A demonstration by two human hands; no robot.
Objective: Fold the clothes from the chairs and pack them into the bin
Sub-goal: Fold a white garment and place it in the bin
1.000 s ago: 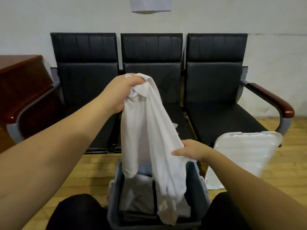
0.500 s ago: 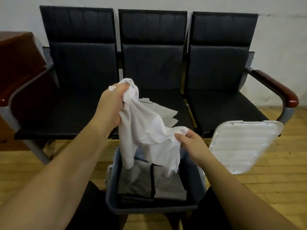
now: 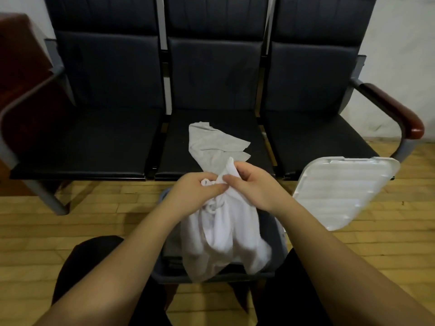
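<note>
Head view shows both hands meeting just above the bin (image 3: pixel 219 275), each gripping the same white garment (image 3: pixel 221 234). The left hand (image 3: pixel 197 196) has its fingers curled shut around a bunched fold of the cloth, thumb pressed along the top. The right hand (image 3: pixel 254 187) pinches a raised peak of the fabric between thumb and fingers, touching the left hand's fingertips. The garment hangs down from the two grips in loose folds, its lower part draping into the dark bin and over its near rim. Inside the bin, a little grey folded cloth shows at the left of the white fabric; the rest is hidden. The bin sits on the wooden floor (image 3: pixel 70 222) between the person's dark-clad knees. A second, light grey garment (image 3: pixel 211 144) lies spread on the seat of the middle chair (image 3: pixel 211 78), its near end running behind the hands. The bin's white lid (image 3: pixel 341 191) stands tilted at the right, leaning against the front of the right chair (image 3: pixel 313 128).
</note>
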